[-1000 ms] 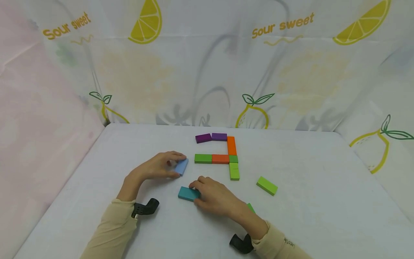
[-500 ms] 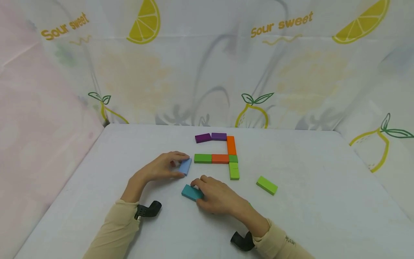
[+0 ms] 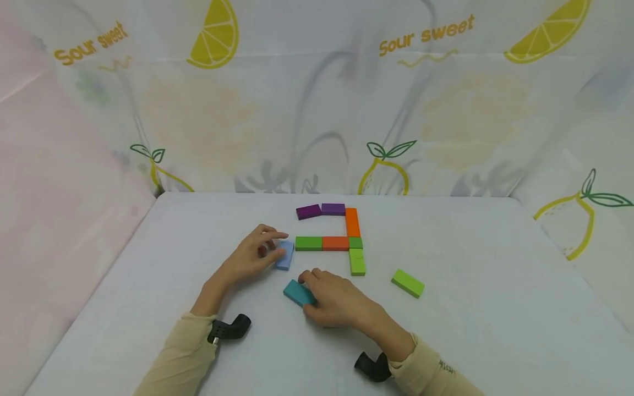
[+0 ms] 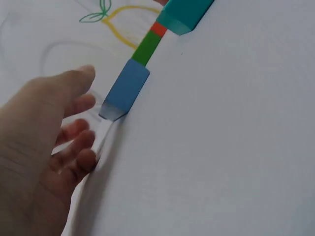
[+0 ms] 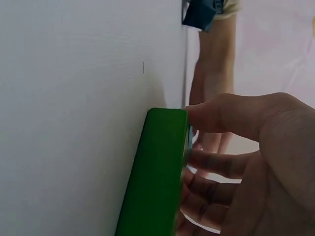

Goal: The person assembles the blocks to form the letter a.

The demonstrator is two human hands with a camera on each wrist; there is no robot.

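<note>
A light blue block (image 3: 284, 258) lies flat just left of the green block (image 3: 309, 243) that ends a row. Beside it is my left hand (image 3: 250, 256), thumb and fingers spread; the left wrist view shows a gap between the fingers and the blue block (image 4: 125, 91). Nearer the front, my right hand (image 3: 337, 300) pinches the right end of a teal block (image 3: 297, 292) between thumb and fingers. In the right wrist view a long green block (image 5: 157, 172) fills the foreground and mostly hides the teal one; in the head view my right forearm covers that green block.
Joined to the row are a red-orange block (image 3: 335, 243), a small green piece (image 3: 355, 242), a lime block (image 3: 357, 263) and an upright-running orange block (image 3: 352, 222). Two purple blocks (image 3: 333, 209) lie at the back. A loose lime block (image 3: 408, 283) lies to the right.
The light blue block has slid right toward the green block, and my left fingers have let go of it. My right hand has shifted the teal block slightly right and turned it.
</note>
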